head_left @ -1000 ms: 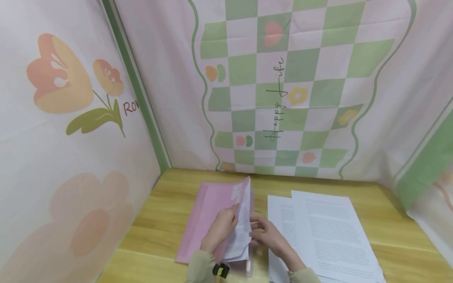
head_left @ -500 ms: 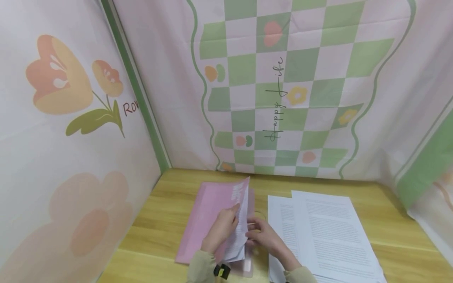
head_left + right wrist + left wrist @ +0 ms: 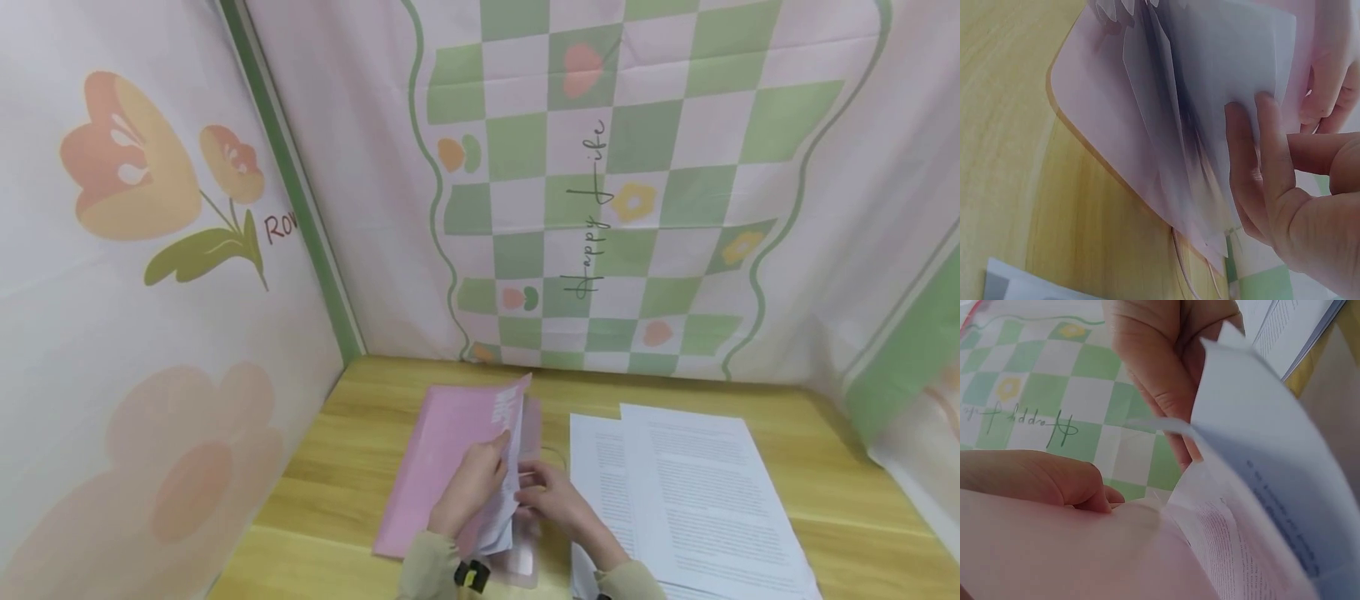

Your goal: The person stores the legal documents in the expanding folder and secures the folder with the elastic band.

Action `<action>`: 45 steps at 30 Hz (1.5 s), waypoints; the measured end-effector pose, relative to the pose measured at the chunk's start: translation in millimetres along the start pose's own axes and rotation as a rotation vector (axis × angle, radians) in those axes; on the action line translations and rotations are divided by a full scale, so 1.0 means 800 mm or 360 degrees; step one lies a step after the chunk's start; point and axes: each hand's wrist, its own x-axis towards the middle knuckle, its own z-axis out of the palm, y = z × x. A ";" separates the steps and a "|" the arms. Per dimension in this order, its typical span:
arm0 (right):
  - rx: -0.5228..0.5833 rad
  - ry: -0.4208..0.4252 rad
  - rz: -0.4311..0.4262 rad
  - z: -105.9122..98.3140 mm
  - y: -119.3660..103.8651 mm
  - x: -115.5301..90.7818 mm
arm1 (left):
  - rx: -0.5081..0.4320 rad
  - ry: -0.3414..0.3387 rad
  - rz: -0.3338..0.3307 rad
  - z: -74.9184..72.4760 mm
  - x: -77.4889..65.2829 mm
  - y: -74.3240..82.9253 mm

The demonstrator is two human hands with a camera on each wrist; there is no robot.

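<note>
A pink document folder (image 3: 431,454) lies on the wooden table with its cover lifted along the right side. The left hand (image 3: 472,483) grips this raised cover, index finger stretched along it. Printed sheets (image 3: 497,525) stand at a slant inside the folder, under the cover. At their right edge is the right hand (image 3: 553,500). Two fairly straight fingers (image 3: 1266,131) of it rest against the sheets in the right wrist view. The left wrist view has sheet corners (image 3: 1235,369) fanned apart beside the right hand's fingers. Part of the right fingertips is hidden by paper.
To the right lie two overlapping stacks of printed paper (image 3: 708,500). A thin cord loop (image 3: 555,457) sticks out from the folder's right side. Patterned curtains (image 3: 585,192) border the table (image 3: 315,500) at the back and sides.
The right hand has shifted slightly left, and the sheets have moved left with it, deeper under the cover. The left hand keeps its hold on the cover.
</note>
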 end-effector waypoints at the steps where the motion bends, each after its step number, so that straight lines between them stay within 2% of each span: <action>1: -0.0004 -0.0003 -0.0011 0.001 0.000 0.001 | -0.0008 -0.0002 0.0001 0.000 0.000 0.000; 9: -0.0057 0.0006 -0.0061 0.007 -0.001 0.007 | -0.0022 -0.0011 0.0010 -0.002 0.000 0.000; 16: -0.0049 0.0052 0.0025 0.014 0.000 0.012 | -0.0030 0.0012 0.0027 0.000 -0.002 0.002; 25: -0.0137 0.0045 0.0033 0.014 -0.002 0.012 | -0.0035 -0.0009 0.0011 0.002 -0.002 0.004; 33: -0.0035 -0.0073 -0.0016 0.005 -0.003 0.009 | -0.0005 -0.0029 -0.0018 0.000 -0.001 0.004; 38: 0.0045 -0.0108 -0.0018 -0.003 -0.006 0.003 | 0.0015 0.0027 0.0040 0.000 -0.002 0.002; 45: 0.0141 -0.0071 0.0003 -0.018 -0.012 -0.010 | 0.0037 0.0054 0.0066 -0.002 -0.002 0.003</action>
